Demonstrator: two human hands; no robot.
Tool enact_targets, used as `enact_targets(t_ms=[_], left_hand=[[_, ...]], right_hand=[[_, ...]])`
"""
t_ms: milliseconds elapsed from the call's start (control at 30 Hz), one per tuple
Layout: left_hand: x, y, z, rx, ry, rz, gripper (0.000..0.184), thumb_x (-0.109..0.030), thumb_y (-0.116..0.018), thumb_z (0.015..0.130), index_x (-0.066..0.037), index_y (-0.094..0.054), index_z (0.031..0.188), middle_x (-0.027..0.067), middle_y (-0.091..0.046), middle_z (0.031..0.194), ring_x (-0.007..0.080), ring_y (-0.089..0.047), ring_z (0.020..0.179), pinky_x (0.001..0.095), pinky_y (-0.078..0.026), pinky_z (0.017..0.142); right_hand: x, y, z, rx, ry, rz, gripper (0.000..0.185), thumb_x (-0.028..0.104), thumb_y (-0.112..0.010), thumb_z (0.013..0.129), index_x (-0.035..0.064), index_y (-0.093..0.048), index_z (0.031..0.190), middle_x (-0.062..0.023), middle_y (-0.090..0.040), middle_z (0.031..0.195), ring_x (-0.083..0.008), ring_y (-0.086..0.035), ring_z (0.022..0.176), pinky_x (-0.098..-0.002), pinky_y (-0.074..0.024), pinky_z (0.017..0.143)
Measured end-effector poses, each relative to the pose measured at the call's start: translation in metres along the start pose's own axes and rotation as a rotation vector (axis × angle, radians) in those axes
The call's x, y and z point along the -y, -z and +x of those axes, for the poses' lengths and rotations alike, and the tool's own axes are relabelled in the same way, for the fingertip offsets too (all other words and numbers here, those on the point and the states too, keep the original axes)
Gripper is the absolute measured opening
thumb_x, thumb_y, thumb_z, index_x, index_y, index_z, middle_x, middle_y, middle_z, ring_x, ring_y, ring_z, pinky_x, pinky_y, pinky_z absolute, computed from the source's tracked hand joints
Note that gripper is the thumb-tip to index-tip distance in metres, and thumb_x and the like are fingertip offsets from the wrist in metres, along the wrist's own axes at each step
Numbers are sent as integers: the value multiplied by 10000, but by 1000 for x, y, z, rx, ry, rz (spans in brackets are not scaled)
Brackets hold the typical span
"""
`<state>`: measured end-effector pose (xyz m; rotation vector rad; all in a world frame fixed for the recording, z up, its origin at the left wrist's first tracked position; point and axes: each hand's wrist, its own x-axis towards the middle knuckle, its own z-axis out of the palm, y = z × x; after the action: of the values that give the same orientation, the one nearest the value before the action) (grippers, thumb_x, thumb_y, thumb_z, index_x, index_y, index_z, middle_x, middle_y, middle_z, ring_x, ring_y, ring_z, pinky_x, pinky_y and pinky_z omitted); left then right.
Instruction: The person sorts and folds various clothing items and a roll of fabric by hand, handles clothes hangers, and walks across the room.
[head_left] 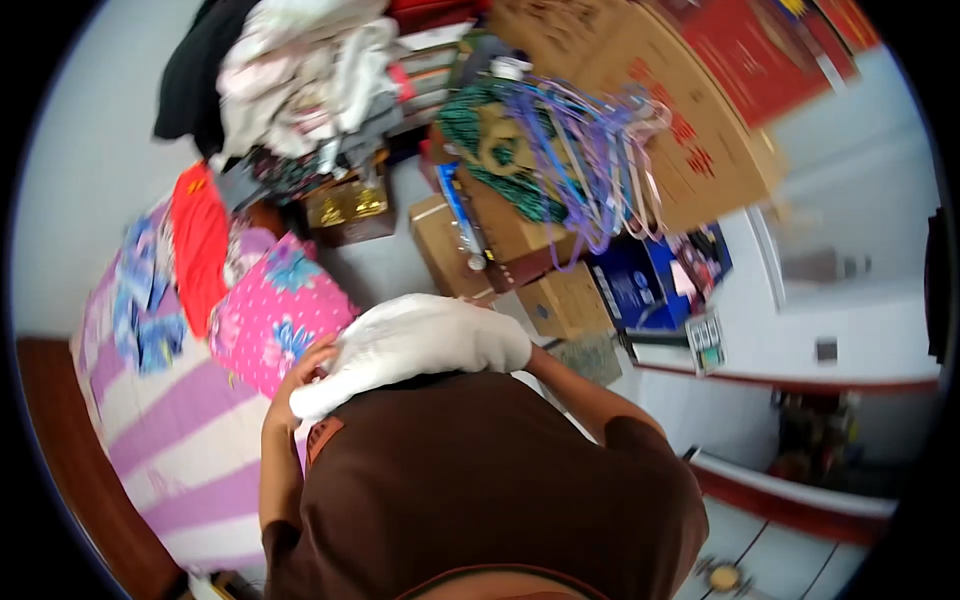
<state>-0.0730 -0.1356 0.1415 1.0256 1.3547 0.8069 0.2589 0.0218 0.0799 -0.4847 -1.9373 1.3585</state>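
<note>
In front of my brown shirt a white cloth point(425, 340) is bunched up, its kind not clear from its folds. At its left end my left hand point(300, 375) has bent fingers closed on the edge. My right forearm runs into the cloth's right end, and the cloth covers most of that hand, so its fingers are hidden. Just beyond my left hand lies a pink pillow-like bundle point(275, 305) with blue flowers and white dots.
A striped bed point(190, 440) holds a red garment point(198, 250) and blue clothing point(145, 300). Piled clothes point(300, 75) stand at the back. Purple hangers point(600, 150) lie against a large cardboard box point(680, 110). A blue box point(640, 285) is at the right.
</note>
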Motion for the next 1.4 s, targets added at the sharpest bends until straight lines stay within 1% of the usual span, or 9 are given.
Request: enact_targets(t_ms=[67, 233, 333, 367, 1000, 1167, 1200, 1267, 1400], left_hand=[[3, -1, 6, 34, -52, 130, 640, -144, -704, 729, -105, -507, 1336, 113, -318, 1494, 217, -265, 1397, 350, -217, 1124], [5, -19, 17, 51, 87, 74, 627, -230, -693, 780, -92, -483, 1354, 132, -359, 1468, 225, -300, 1375, 338, -234, 1110], [16, -25, 27, 55, 138, 115, 618, -239, -684, 793, -83, -479, 1355, 133, -369, 1461, 227, -309, 1369, 337, -241, 1106], [17, -28, 31, 52, 151, 128, 615, -242, -680, 797, -80, -478, 1355, 133, -372, 1458, 227, -312, 1367, 336, -243, 1104], [59, -17, 32, 0, 173, 459, 540, -260, -604, 888, 18, -462, 1328, 126, -467, 1378, 213, -413, 1284, 325, -300, 1065], [68, -34, 43, -355, 319, -152, 425, -149, -569, 902, 18, -480, 1283, 104, -545, 1242, 198, -485, 1174, 327, -357, 1022], [70, -35, 50, -386, 183, -178, 401, -227, -608, 884, 9, -523, 1197, 74, -594, 1108, 159, -546, 1008, 307, -433, 869], [56, -37, 61, -368, 58, -225, 364, -244, -571, 937, 13, -536, 1193, 56, -605, 1081, 129, -543, 1001, 306, -435, 882], [24, -38, 66, -441, 112, -371, 402, -300, -552, 951, 19, -558, 1195, 78, -628, 1076, 144, -583, 962, 301, -462, 847]], right_hand=[[-25, 6, -35, -115, 45, -50, 332, 178, -590, 868, 37, -561, 1167, -101, -561, 1204, -268, -503, 1157, -364, -382, 983], [-8, 20, -68, -265, -21, 60, 423, 106, -647, 826, 46, -562, 1235, -115, -473, 1355, -264, -436, 1267, -343, -325, 1061], [27, 28, -72, -373, -332, 361, 443, 106, -657, 815, 41, -551, 1239, -128, -475, 1356, -262, -431, 1268, -343, -344, 1042], [24, 29, -77, -407, -179, 266, 439, 98, -663, 804, 37, -560, 1226, -127, -485, 1354, -245, -450, 1251, -345, -361, 1028], [9, 39, -119, -2, -585, -61, 445, 179, -695, 787, 67, -570, 1200, -77, -575, 1247, -196, -524, 1159, -335, -407, 980], [5, 40, -68, 111, -475, -303, 452, 195, -692, 796, 70, -562, 1211, -65, -576, 1248, -185, -533, 1145, -332, -415, 969], [4, 40, -56, 134, -452, -337, 454, 198, -691, 797, 71, -560, 1213, -62, -576, 1249, -183, -535, 1143, -332, -417, 967], [2, 36, -34, 175, -439, -347, 457, 204, -690, 801, 72, -557, 1218, -57, -577, 1249, -179, -539, 1137, -331, -421, 963], [2, 19, -8, 208, -683, -43, 507, 282, -646, 864, 86, -502, 1309, -24, -559, 1288, -168, -550, 1126, -336, -443, 940]])
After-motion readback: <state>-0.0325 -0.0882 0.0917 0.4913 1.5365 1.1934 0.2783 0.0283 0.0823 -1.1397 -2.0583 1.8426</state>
